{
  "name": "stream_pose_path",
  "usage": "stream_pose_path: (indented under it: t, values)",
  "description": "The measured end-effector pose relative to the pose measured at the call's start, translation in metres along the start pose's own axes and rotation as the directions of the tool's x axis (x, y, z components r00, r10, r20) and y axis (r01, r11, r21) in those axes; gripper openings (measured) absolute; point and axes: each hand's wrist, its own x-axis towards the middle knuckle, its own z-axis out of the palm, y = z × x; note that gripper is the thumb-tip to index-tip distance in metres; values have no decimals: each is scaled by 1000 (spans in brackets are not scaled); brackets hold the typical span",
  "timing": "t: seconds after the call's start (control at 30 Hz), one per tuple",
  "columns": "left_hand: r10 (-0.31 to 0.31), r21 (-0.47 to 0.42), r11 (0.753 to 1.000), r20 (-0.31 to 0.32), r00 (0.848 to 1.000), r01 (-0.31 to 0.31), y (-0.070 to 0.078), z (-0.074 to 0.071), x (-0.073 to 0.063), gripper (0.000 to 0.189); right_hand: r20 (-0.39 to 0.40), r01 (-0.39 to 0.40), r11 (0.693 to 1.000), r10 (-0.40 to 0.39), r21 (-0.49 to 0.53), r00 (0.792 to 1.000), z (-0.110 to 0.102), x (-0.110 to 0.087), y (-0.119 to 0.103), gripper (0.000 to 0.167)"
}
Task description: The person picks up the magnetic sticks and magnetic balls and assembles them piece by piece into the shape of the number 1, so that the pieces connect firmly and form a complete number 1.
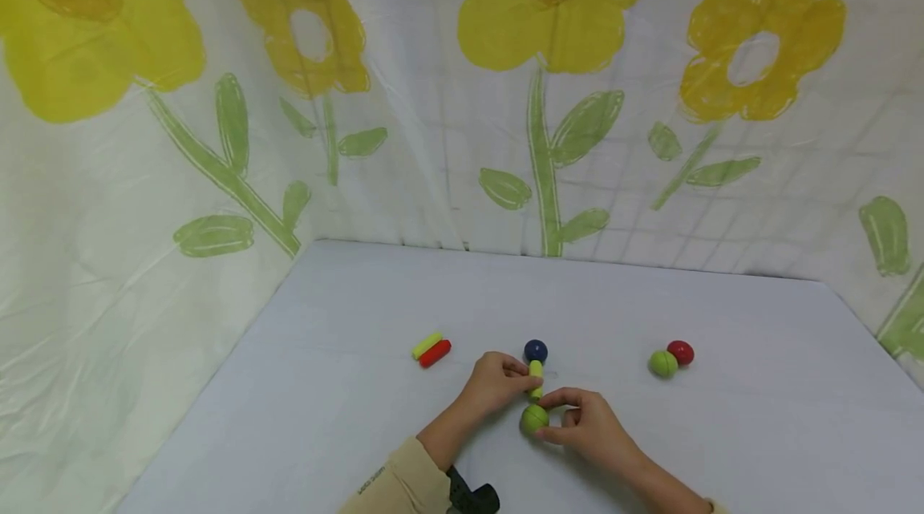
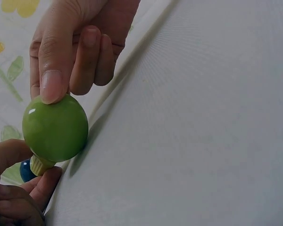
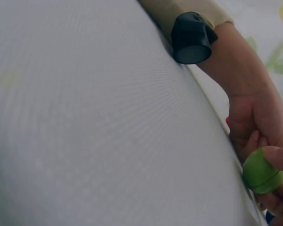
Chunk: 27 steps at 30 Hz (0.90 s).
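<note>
My left hand (image 1: 496,382) pinches a short yellow stick (image 1: 536,379) between thumb and fingers. At the stick's far end is a dark blue ball (image 1: 536,350). My right hand (image 1: 593,426) grips a green ball (image 1: 534,419) at the stick's near end, thumb and index finger on its sides. In the left wrist view, the green ball (image 2: 55,128) lines up with the ridged end of the yellow stick (image 2: 40,165), and the blue ball (image 2: 26,170) shows partly behind. The right wrist view shows the green ball (image 3: 263,173) with a seam line around it.
A yellow stick (image 1: 427,345) and a red stick (image 1: 435,354) lie side by side on the white table (image 1: 325,418), left of the hands. To the right sit another green ball (image 1: 662,363) and a red ball (image 1: 681,352). A flower-printed curtain (image 1: 419,137) hangs behind the table.
</note>
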Motion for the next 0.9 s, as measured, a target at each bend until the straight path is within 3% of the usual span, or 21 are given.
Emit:
stream_pose_path:
  t: [0.6,0.9]
  values:
    - [10,-6,1000,3,1000,-10,1,0,0,26,-20,32,999,-33,-24,999,-1,0,3,39]
    - [21,-12,1000,1,1000,-21,0,0,0,26,-68,-26,1000,25,-18,997,0,2,6,38]
